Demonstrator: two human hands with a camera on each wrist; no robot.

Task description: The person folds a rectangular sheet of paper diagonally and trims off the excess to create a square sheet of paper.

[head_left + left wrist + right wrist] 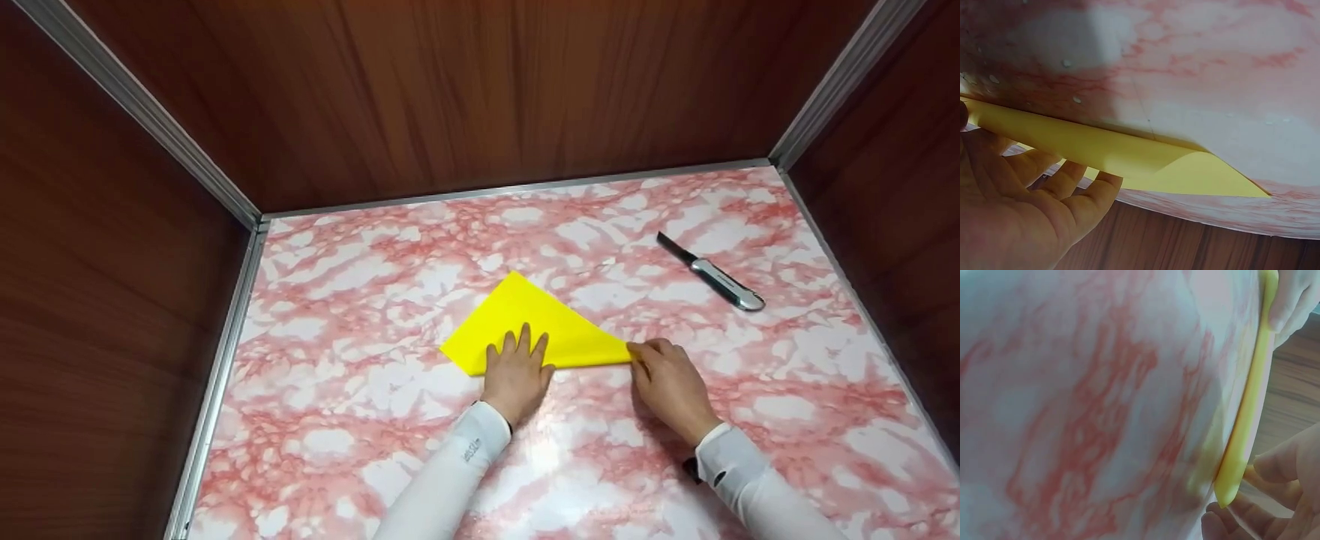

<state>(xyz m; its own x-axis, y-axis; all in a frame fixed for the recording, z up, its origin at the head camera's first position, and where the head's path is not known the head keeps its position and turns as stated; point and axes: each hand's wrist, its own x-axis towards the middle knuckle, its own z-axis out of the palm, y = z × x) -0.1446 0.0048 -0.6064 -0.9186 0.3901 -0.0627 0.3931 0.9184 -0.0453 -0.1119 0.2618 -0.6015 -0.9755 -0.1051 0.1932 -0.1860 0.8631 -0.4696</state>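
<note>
Presumably light, thin and easily creased: one loosely folded yellow paper (562, 330), laid to the near left of the knife (724, 284); pressed by outspread fingers of the left hand (517, 375), knife-side tip pinched by the right hand (673, 384); best taken by its folded edge.

We log the yellow sheet (525, 311) as smooth, fairly matt paper, on a smooth marble-patterned tabletop (360, 405), glossy with glare at the near side. Wood-grain panels (480, 97) stand left, far and right, edged with metal-looking strips (142, 105). At right we note a cutter (724, 281), its handle silvery and black, plastic-looking; near, smooth cloth sleeves (442, 480).
</note>
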